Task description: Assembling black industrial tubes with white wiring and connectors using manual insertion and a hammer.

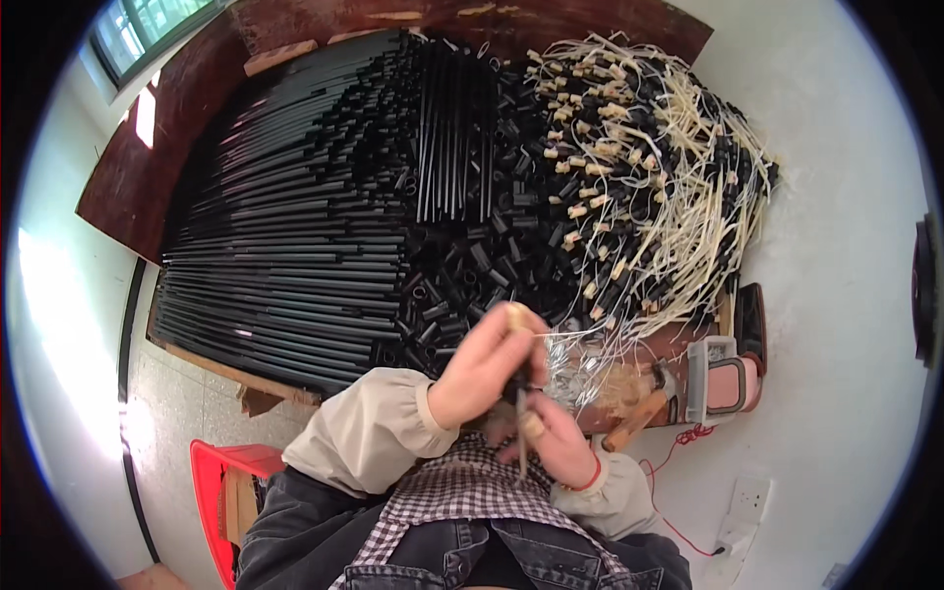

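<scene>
My left hand (492,362) is raised over the table edge, fingers pinched on a thin pale wire that runs right toward a bundle of white wires (580,359). Just below it, my right hand (551,433) grips a short black tube piece (518,393) and a thin stick-like tool pointing down toward my lap. Both hands nearly touch above my checked apron. A heap of short black tube pieces (462,285) lies right in front of them.
Long black tubes (285,226) are stacked across the left of the brown table. Finished black pieces with cream wire tails (649,167) pile at the right. A hammer (639,418), a pink box (733,379), a red cord, a wall socket (747,501) and a red stool (221,482) are nearby.
</scene>
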The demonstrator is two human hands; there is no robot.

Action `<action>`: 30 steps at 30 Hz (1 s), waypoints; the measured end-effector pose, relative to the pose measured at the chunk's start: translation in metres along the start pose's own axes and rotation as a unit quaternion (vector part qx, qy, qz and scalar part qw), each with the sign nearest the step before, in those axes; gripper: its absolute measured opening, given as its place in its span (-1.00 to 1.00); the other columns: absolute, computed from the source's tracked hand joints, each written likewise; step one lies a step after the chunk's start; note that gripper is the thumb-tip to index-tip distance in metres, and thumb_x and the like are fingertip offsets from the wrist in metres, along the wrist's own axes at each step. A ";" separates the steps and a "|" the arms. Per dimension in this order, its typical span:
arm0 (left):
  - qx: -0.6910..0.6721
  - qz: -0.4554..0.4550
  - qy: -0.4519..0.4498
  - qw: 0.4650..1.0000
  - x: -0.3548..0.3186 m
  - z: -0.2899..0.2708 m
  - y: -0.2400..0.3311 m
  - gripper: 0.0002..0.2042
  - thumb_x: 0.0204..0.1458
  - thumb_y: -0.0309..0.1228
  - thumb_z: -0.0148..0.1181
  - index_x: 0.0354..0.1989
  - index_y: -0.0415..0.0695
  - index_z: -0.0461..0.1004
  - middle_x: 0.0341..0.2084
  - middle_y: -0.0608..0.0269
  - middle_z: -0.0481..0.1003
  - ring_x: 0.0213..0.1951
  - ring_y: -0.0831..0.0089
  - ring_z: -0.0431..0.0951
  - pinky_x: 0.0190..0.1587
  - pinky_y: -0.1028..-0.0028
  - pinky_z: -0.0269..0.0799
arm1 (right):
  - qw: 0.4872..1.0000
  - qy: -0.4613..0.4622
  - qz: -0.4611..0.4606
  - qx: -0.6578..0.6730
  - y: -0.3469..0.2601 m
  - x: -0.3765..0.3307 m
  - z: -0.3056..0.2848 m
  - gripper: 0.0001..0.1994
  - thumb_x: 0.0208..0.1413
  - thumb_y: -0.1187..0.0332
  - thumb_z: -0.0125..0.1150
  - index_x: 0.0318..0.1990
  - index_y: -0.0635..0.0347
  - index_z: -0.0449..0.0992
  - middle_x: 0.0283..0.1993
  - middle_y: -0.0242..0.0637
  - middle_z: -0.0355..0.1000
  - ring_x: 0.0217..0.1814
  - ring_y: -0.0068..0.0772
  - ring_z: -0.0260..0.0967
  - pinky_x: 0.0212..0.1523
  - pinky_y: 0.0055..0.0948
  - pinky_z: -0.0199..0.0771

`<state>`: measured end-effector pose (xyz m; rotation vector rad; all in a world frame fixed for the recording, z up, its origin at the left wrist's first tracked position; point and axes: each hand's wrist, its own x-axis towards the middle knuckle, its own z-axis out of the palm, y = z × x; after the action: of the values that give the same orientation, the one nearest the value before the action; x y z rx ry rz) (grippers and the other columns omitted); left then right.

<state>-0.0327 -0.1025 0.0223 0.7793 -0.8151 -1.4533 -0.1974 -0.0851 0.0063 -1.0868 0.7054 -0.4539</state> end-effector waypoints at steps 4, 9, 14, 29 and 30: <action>0.438 0.078 -0.183 0.877 -0.052 -0.011 0.010 -0.95 0.02 -0.53 0.08 -0.41 -0.26 0.41 -0.45 0.20 0.51 -0.54 0.47 0.44 -0.54 0.58 0.33 | 0.992 -0.014 -0.080 0.101 -0.021 0.019 0.006 -0.63 0.29 0.11 -0.21 -0.11 0.25 0.37 -0.40 -0.30 0.36 -0.49 -0.55 0.25 -0.53 -0.58 0.23; 0.258 0.037 -0.174 0.950 -0.086 -0.056 0.050 -0.73 -0.08 -0.62 0.14 -0.14 -0.27 0.43 -0.52 0.17 0.52 -0.65 0.41 0.46 -0.63 0.57 0.35 | 0.897 -0.034 -0.269 0.349 -0.054 -0.017 -0.046 -0.63 0.31 0.10 -0.31 -0.42 0.09 0.33 -0.61 -0.47 0.27 -0.73 -0.51 0.07 -0.73 -0.44 0.07; 0.155 0.065 -0.046 0.985 -0.092 -0.043 0.033 -0.63 -0.10 -0.59 0.13 -0.03 -0.24 0.41 -0.50 0.18 0.51 -0.57 0.46 0.48 -0.54 0.57 0.40 | 0.910 0.008 -0.264 -0.320 -0.046 0.009 0.033 -0.79 0.16 0.26 -0.08 -0.44 0.13 0.39 -0.67 -0.36 0.36 -0.75 -0.30 0.22 -0.72 -0.42 0.18; 0.473 0.144 -0.037 0.869 -0.089 -0.032 0.015 -0.81 -0.14 -0.61 0.07 -0.30 -0.21 0.49 -0.59 0.30 0.44 -0.70 0.50 0.30 -0.62 0.58 0.25 | 0.909 0.150 -0.159 -0.354 -0.028 0.007 0.030 -0.89 -0.08 0.42 0.24 -0.53 0.16 0.43 -0.70 -0.39 0.34 -0.76 -0.42 0.19 -0.70 -0.48 0.15; 0.404 0.145 -0.016 0.903 -0.091 -0.027 0.017 -0.83 -0.15 -0.61 0.09 -0.33 -0.21 0.48 -0.59 0.31 0.44 -0.70 0.50 0.30 -0.62 0.58 0.25 | 0.906 0.136 -0.187 -0.355 -0.030 0.009 0.031 -0.89 -0.11 0.44 0.25 -0.54 0.17 0.42 -0.70 -0.41 0.32 -0.75 -0.44 0.16 -0.69 -0.50 0.15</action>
<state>0.0029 -0.0130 0.0218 1.1831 -1.5275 -0.8300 -0.1693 -0.0832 0.0397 -1.8921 0.9465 -0.7124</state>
